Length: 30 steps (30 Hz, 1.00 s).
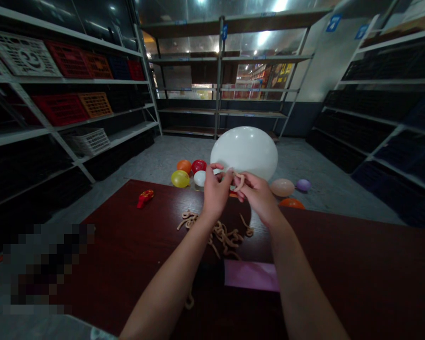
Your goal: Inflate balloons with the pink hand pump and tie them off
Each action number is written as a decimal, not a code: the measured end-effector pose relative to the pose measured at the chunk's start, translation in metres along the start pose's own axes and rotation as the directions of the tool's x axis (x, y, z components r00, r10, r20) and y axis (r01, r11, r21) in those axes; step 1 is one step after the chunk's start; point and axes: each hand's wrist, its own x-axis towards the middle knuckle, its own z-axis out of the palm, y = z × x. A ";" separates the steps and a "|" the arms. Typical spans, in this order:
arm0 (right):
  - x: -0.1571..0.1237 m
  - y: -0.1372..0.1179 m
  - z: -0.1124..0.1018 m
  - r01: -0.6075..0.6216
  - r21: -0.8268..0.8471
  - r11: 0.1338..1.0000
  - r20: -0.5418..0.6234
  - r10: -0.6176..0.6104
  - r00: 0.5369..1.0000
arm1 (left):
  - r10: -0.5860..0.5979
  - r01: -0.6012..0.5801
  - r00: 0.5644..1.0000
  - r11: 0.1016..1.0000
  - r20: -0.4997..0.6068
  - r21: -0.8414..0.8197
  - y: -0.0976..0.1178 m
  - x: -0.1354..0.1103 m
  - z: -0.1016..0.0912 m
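A big inflated white balloon (246, 148) stands just beyond my two hands, above the table's far edge. My left hand (215, 190) is closed, its fingertips pinched at the near side of the balloon, where the neck seems to be. Closed too, my right hand (255, 192) grips a tan rubbery cord (241, 182) that curves near the left fingertips. Fingers partly hide the neck and the cord's ends. Below my hands, a tangled pile of similar tan cords (226, 234) lies on the dark red-brown table (127, 255).
A limp red balloon (145, 198) with yellow print lies at the table's left. Pink paper (251, 275) lies between my forearms. On the floor rest several small balloons, including a yellow one (180, 178) and a purple one (303, 184). Shelves with crates (65, 59) line the room.
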 end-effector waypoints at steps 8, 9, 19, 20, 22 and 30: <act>-0.002 -0.009 0.004 -0.028 0.183 0.983 -0.082 0.044 0.996 | 0.138 -0.141 0.984 0.990 0.116 0.018 -0.001 -0.003 0.001; -0.002 -0.010 0.004 -0.029 0.212 0.977 -0.108 0.052 0.993 | 0.164 -0.174 0.975 0.983 0.151 0.056 -0.001 -0.004 0.001; 0.002 -0.001 0.004 0.001 0.258 0.966 -0.286 0.075 0.955 | 0.359 -0.431 0.901 0.805 0.244 0.408 -0.004 -0.011 0.005; 0.002 -0.001 0.005 0.007 0.238 0.971 -0.299 0.067 0.952 | 0.378 -0.452 0.891 0.781 0.251 0.431 -0.005 -0.011 0.006; 0.003 0.000 0.005 0.030 0.184 0.982 -0.331 0.033 0.943 | 0.404 -0.485 0.875 0.727 0.268 0.486 -0.005 -0.011 0.006; 0.001 0.001 0.008 0.134 -0.176 0.975 -0.381 -0.193 0.904 | 0.422 -0.511 0.856 0.601 0.298 0.615 0.003 -0.011 0.006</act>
